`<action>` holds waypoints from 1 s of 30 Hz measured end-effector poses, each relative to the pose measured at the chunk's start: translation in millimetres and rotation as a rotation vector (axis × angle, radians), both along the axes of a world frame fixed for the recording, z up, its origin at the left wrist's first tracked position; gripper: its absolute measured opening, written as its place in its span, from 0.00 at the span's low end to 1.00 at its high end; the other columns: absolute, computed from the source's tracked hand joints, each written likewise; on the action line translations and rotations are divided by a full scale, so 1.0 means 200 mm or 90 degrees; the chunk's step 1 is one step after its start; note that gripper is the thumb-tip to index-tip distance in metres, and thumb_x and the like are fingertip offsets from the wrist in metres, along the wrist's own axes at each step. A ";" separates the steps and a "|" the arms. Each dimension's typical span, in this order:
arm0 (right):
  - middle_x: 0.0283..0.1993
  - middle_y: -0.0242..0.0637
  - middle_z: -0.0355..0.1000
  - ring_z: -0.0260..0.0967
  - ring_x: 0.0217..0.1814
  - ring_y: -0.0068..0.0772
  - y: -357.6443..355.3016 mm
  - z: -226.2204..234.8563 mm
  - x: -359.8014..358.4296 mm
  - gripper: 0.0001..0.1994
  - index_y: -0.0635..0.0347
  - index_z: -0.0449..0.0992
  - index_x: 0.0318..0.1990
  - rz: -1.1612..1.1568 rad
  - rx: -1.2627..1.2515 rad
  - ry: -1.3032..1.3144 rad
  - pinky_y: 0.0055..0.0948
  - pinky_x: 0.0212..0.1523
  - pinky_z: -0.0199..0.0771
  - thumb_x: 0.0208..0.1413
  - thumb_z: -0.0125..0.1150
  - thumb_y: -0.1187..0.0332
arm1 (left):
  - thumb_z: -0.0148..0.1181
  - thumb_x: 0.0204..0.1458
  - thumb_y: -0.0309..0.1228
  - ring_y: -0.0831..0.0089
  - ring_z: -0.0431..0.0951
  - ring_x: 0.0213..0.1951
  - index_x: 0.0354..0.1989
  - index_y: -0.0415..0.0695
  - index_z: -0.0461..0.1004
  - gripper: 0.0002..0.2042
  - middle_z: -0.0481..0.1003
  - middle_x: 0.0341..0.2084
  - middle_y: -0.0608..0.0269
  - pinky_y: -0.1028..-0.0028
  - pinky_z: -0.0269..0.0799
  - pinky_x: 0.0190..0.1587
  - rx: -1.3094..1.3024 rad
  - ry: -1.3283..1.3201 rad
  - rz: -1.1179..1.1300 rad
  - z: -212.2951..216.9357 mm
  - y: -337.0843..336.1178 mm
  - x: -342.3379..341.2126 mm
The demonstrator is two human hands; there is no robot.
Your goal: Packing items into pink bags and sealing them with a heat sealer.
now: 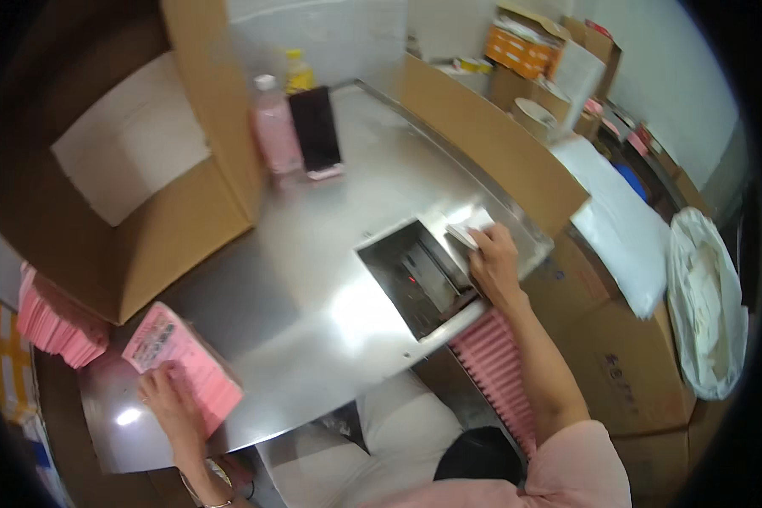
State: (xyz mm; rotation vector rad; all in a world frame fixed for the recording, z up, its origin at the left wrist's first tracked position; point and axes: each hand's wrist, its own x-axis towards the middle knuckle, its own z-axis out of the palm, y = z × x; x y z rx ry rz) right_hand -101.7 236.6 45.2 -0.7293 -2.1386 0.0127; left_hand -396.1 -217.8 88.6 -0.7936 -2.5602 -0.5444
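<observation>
My left hand (173,402), with a ring and a bracelet, lies over the near left edge of a pink stack of printed packets (196,366). Its fingers bend against the stack, which rests on the metal table (305,296). At the right, my right hand (497,261) pinches a small white flat piece (462,236); its exact kind is unclear. This hand is beside a rectangular opening (415,279) in the tabletop, at its right rim. Inside the opening are metal parts and a small red light.
An open cardboard box (152,262) stands at the left, with more pink packets (55,322) beside it. A pink bottle (275,127) and a propped phone (316,131) stand at the back. A pink ridged crate (499,364) sits below my right arm. Cardboard boxes (622,372) and a white bag (707,296) are farther right.
</observation>
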 end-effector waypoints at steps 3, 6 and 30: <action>0.43 0.49 0.70 0.70 0.47 0.51 -0.11 0.05 0.02 0.17 0.61 0.78 0.49 -0.001 -0.121 -0.077 0.43 0.47 0.71 0.51 0.65 0.68 | 0.56 0.59 0.28 0.51 0.68 0.50 0.49 0.40 0.73 0.12 0.70 0.43 0.48 0.55 0.62 0.56 0.000 0.001 -0.073 0.02 -0.01 0.02; 0.51 0.54 0.70 0.71 0.54 0.54 -0.28 0.21 -0.10 0.19 0.68 0.76 0.50 0.042 -0.023 -0.055 0.43 0.54 0.72 0.50 0.68 0.71 | 0.61 0.54 0.26 0.53 0.70 0.48 0.51 0.39 0.72 0.16 0.71 0.43 0.49 0.59 0.66 0.54 0.112 -0.088 -0.076 0.12 0.00 -0.04; 0.61 0.61 0.62 0.61 0.64 0.56 -0.28 1.28 -3.16 0.38 0.78 0.62 0.57 0.242 -0.451 0.089 0.50 0.62 0.65 0.42 0.72 0.62 | 0.72 0.39 0.42 0.39 0.52 0.68 0.71 0.35 0.42 0.54 0.48 0.68 0.36 0.53 0.57 0.68 0.341 0.027 0.185 0.91 0.85 -2.37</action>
